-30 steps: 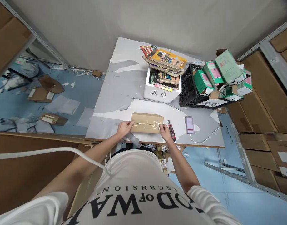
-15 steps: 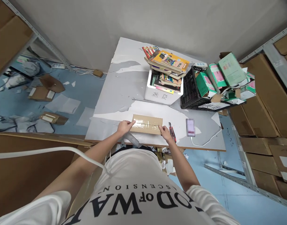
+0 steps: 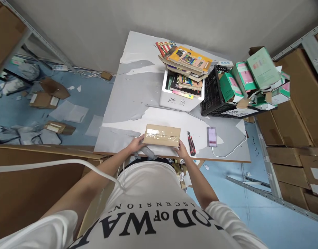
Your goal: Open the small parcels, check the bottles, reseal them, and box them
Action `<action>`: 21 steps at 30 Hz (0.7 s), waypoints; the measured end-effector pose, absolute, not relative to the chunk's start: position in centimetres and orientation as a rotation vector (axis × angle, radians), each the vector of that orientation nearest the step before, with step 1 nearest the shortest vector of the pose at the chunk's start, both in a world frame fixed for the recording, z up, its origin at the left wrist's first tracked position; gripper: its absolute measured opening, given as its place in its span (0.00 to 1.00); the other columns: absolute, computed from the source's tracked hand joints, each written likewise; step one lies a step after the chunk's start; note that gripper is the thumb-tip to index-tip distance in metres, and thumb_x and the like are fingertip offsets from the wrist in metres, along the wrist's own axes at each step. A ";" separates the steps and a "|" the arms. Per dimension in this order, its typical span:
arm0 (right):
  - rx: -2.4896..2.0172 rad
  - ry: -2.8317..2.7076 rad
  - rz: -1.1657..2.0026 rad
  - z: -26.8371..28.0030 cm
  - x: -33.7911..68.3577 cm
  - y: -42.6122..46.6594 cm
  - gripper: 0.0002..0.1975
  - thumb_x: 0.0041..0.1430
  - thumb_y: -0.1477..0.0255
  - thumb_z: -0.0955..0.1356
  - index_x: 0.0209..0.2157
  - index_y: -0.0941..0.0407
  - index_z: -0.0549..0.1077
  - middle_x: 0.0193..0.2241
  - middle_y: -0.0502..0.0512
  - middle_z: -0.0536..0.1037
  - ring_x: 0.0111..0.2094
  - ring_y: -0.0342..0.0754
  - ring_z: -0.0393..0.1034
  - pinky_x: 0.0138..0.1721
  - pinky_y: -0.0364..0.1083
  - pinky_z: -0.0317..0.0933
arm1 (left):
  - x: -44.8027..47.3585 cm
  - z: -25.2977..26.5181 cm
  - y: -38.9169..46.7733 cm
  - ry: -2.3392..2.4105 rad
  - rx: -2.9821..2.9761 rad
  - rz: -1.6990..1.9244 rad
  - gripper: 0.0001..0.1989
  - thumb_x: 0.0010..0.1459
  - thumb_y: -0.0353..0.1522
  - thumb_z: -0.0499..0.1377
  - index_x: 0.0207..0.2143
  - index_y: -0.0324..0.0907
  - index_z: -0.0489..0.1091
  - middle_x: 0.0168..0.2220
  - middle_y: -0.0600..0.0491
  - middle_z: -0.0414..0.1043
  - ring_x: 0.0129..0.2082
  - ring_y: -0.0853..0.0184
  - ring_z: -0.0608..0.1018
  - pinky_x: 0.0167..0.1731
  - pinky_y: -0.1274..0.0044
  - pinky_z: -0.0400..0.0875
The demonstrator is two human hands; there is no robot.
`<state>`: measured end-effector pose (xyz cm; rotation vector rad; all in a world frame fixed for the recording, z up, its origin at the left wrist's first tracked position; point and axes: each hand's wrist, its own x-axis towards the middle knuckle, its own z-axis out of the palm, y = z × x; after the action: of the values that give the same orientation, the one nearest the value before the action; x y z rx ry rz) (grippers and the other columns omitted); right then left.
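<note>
A small cardboard box (image 3: pixel 162 135) with shiny clear tape over its top is at the front of the table, between my hands. My left hand (image 3: pixel 137 143) grips its left end, and my right hand (image 3: pixel 182 150) holds its lower right corner. Some of the fingers are hidden by the box. A grey object (image 3: pixel 147 153), perhaps a tape dispenser, lies by my left hand at the table's edge. Just right of my right hand is a red and black box cutter (image 3: pixel 191 143). Farther right lies a phone (image 3: pixel 212 137) on a white cable.
Behind the box stands a white bin (image 3: pixel 178 101) heaped with books (image 3: pixel 191 58). Beside it, a black crate (image 3: pixel 213 95) holds green and pink boxes. Shelves with cartons (image 3: pixel 288 131) flank the right side. A large carton (image 3: pixel 31 193) stands at left; a white cable (image 3: pixel 70 161) crosses there.
My fingers have moved from the top of the box down to its ends and lower edge. The box's near side has come up slightly. The whole view has shifted a little.
</note>
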<state>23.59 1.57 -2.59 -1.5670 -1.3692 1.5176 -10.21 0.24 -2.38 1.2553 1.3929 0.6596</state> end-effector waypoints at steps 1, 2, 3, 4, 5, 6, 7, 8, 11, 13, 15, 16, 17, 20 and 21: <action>-1.549 -1.358 1.538 -2.4 23.3 1.6 0.35 0.43 0.68 0.72 0.55 0.51 0.64 0.59 0.59 0.64 0.58 0.55 0.59 0.56 0.54 0.57 | -10.0 -2.1 0.2 1.379 1.273 0.668 0.26 0.41 0.41 0.64 0.45 0.44 0.75 0.50 0.51 0.74 0.54 0.53 0.71 0.55 0.69 0.64; -1.533 -1.350 1.556 -2.3 23.1 1.6 0.34 0.44 0.67 0.72 0.55 0.51 0.64 0.59 0.59 0.64 0.58 0.54 0.59 0.56 0.54 0.57 | -9.9 -1.9 0.2 1.386 1.280 0.670 0.25 0.42 0.42 0.63 0.44 0.43 0.75 0.48 0.51 0.75 0.52 0.53 0.72 0.53 0.69 0.65; -1.515 -1.346 1.569 -2.0 23.0 1.8 0.32 0.45 0.66 0.72 0.54 0.51 0.64 0.59 0.58 0.64 0.58 0.54 0.59 0.56 0.54 0.57 | -9.8 -1.6 0.1 1.406 1.290 0.653 0.24 0.44 0.44 0.62 0.44 0.42 0.75 0.45 0.50 0.77 0.49 0.54 0.73 0.51 0.70 0.66; -1.495 -1.343 1.574 -1.7 22.9 2.0 0.30 0.46 0.65 0.71 0.52 0.51 0.64 0.57 0.58 0.66 0.58 0.53 0.60 0.56 0.53 0.57 | -9.8 -1.3 0.1 1.431 1.311 0.617 0.24 0.46 0.45 0.61 0.43 0.41 0.75 0.42 0.50 0.77 0.45 0.55 0.75 0.48 0.71 0.67; -1.473 -1.345 1.572 -1.4 22.9 2.2 0.27 0.47 0.64 0.71 0.50 0.52 0.65 0.55 0.58 0.68 0.56 0.52 0.61 0.55 0.53 0.58 | -9.9 -1.0 0.1 1.459 1.340 0.572 0.24 0.48 0.46 0.59 0.42 0.40 0.75 0.39 0.50 0.78 0.40 0.57 0.76 0.45 0.72 0.68; -1.456 -1.348 1.560 -1.1 22.9 2.5 0.23 0.48 0.62 0.70 0.46 0.52 0.66 0.51 0.58 0.71 0.54 0.52 0.63 0.54 0.52 0.58 | -9.9 -0.7 0.2 1.491 1.372 0.527 0.24 0.50 0.47 0.57 0.42 0.39 0.76 0.36 0.51 0.78 0.36 0.60 0.76 0.41 0.74 0.68; -1.449 -1.351 1.542 -0.7 23.0 2.8 0.20 0.50 0.59 0.69 0.43 0.53 0.66 0.48 0.58 0.73 0.52 0.51 0.65 0.52 0.51 0.59 | -9.9 -0.4 0.2 1.523 1.401 0.495 0.25 0.52 0.48 0.55 0.41 0.39 0.76 0.33 0.51 0.78 0.32 0.62 0.75 0.38 0.75 0.68; -1.460 -1.360 1.520 -0.4 23.0 3.2 0.18 0.51 0.57 0.67 0.40 0.53 0.66 0.44 0.57 0.74 0.48 0.51 0.67 0.51 0.50 0.60 | -9.8 -0.1 0.4 1.557 1.424 0.481 0.26 0.54 0.49 0.53 0.40 0.38 0.76 0.31 0.52 0.77 0.30 0.63 0.74 0.35 0.76 0.67; -1.631 -1.470 1.411 0.4 23.0 4.0 0.19 0.53 0.52 0.63 0.34 0.54 0.64 0.36 0.55 0.75 0.39 0.49 0.68 0.44 0.48 0.61 | -9.3 0.7 1.2 1.692 1.437 0.535 0.29 0.57 0.50 0.48 0.35 0.36 0.77 0.26 0.53 0.74 0.29 0.64 0.72 0.30 0.78 0.63; -1.777 -1.583 1.329 0.6 22.9 4.4 0.21 0.55 0.49 0.60 0.32 0.54 0.64 0.33 0.54 0.74 0.36 0.48 0.67 0.41 0.48 0.60 | -8.8 1.1 2.0 1.792 1.414 0.547 0.30 0.57 0.51 0.47 0.29 0.36 0.76 0.23 0.53 0.71 0.29 0.65 0.71 0.28 0.78 0.60; -1.874 -1.649 1.282 0.5 22.8 4.6 0.23 0.56 0.48 0.58 0.31 0.54 0.64 0.32 0.53 0.73 0.34 0.48 0.66 0.40 0.47 0.59 | -8.4 1.1 2.7 1.856 1.400 0.507 0.31 0.56 0.52 0.47 0.22 0.36 0.74 0.18 0.54 0.66 0.26 0.67 0.69 0.26 0.79 0.56; -1.902 -1.657 1.282 0.4 22.7 4.7 0.23 0.56 0.48 0.57 0.31 0.55 0.65 0.31 0.53 0.73 0.34 0.47 0.65 0.39 0.47 0.59 | -8.3 0.9 3.0 1.870 1.395 0.481 0.31 0.56 0.53 0.47 0.19 0.37 0.72 0.17 0.54 0.64 0.24 0.68 0.68 0.25 0.78 0.55; -1.920 -1.652 1.294 0.2 22.7 4.8 0.24 0.56 0.47 0.57 0.30 0.55 0.65 0.31 0.53 0.73 0.33 0.47 0.65 0.38 0.46 0.59 | -8.2 0.7 3.2 1.878 1.386 0.456 0.31 0.56 0.53 0.47 0.17 0.38 0.70 0.16 0.54 0.61 0.23 0.69 0.66 0.24 0.78 0.53; -1.935 -1.602 1.364 -0.5 22.5 5.1 0.25 0.55 0.46 0.59 0.30 0.55 0.66 0.29 0.52 0.73 0.32 0.47 0.65 0.36 0.45 0.60 | -8.3 -0.4 3.3 1.892 1.326 0.419 0.31 0.55 0.54 0.47 0.14 0.39 0.67 0.14 0.55 0.59 0.21 0.69 0.64 0.23 0.77 0.53; -1.932 -1.587 1.381 -0.7 22.4 5.2 0.25 0.54 0.46 0.59 0.30 0.55 0.66 0.28 0.52 0.73 0.32 0.47 0.65 0.36 0.45 0.60 | -8.4 -0.8 3.3 1.893 1.308 0.421 0.31 0.55 0.54 0.47 0.14 0.40 0.66 0.14 0.55 0.59 0.21 0.70 0.64 0.23 0.77 0.53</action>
<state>22.43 5.21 -0.68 -1.9324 -1.5871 1.3812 -8.37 3.30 -0.78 1.3081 1.8927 0.4210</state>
